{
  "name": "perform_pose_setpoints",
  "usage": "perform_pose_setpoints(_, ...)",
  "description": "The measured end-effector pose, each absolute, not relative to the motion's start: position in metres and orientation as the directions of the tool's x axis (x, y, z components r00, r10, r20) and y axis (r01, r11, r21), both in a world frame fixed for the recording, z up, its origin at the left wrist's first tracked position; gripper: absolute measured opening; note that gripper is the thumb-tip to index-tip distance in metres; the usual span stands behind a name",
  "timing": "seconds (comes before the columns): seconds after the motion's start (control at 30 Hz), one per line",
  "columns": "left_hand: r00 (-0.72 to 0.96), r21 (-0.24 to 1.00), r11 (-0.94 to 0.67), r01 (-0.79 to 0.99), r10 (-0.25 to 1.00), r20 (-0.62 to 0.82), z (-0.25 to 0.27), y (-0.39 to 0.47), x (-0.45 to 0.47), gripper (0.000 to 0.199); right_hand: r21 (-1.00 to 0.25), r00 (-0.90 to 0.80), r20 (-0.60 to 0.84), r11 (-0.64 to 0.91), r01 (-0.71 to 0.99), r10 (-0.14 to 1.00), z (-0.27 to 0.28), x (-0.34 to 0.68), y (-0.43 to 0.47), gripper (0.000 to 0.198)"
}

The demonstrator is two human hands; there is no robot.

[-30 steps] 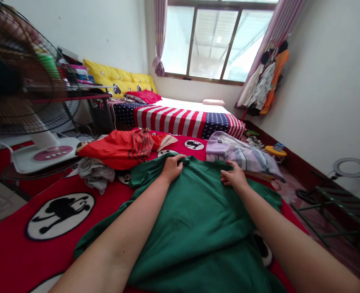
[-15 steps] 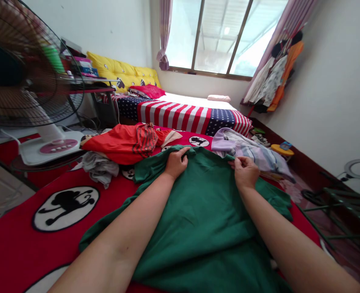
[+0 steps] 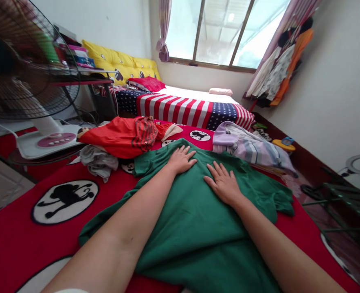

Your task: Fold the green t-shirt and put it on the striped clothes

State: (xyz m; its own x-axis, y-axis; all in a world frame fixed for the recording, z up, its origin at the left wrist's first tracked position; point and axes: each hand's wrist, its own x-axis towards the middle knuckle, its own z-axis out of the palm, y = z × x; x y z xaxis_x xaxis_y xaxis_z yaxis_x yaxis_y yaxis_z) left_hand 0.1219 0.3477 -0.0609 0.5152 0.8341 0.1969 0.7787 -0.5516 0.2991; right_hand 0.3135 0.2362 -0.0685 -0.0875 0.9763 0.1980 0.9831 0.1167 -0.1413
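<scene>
My left hand (image 3: 180, 160) and right hand (image 3: 225, 185) lie flat, fingers spread, on the green shirt (image 3: 192, 219); this looks like smoothing, next calling for light outward strokes.

This is a bedroom in a home. A bed (image 3: 174, 106) with a stars-and-stripes cover stands below the window (image 3: 219, 36), with a red pillow (image 3: 151, 84) and a yellow tufted backrest (image 3: 106, 59). Mauve curtains (image 3: 163, 28), clothes on a rack (image 3: 279, 75), an electric fan (image 3: 30, 77) and a green T-shirt (image 3: 195, 203) spread on a monkey-print blanket (image 3: 111, 191) are equally domestic.
</scene>
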Motion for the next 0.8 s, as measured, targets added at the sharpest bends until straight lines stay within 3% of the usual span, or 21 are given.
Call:
perform_pose_setpoints(0.4,0.518,0.262,-0.486,0.834,0.853,-0.068,-0.034,0.304,0.106,0.07,-0.158,-0.036,0.065,0.045,0.986,0.997,-0.052,0.308,0.23,0.059)
perform_pose_setpoints(0.6,0.623,0.24,-0.587,0.773,0.774,-0.114,-0.029,0.235,0.036,0.067,-0.231,-0.166,-0.004,0.161,0.96,0.986,-0.041,0.324,0.171,0.064)
perform_pose_setpoints(0.7,0.674,0.282,-0.627,0.726,0.731,-0.108,-0.027,0.203,-0.002,0.065,-0.357,-0.263,0.05,0.263,0.896,0.964,-0.035,0.342,0.12,0.051)
perform_pose_setpoints(0.8,0.705,0.368,-0.631,0.683,0.701,-0.107,-0.023,0.174,-0.037,0.067,-0.457,-0.176,0.21,0.256,0.852,0.962,-0.033,0.36,0.063,0.042)
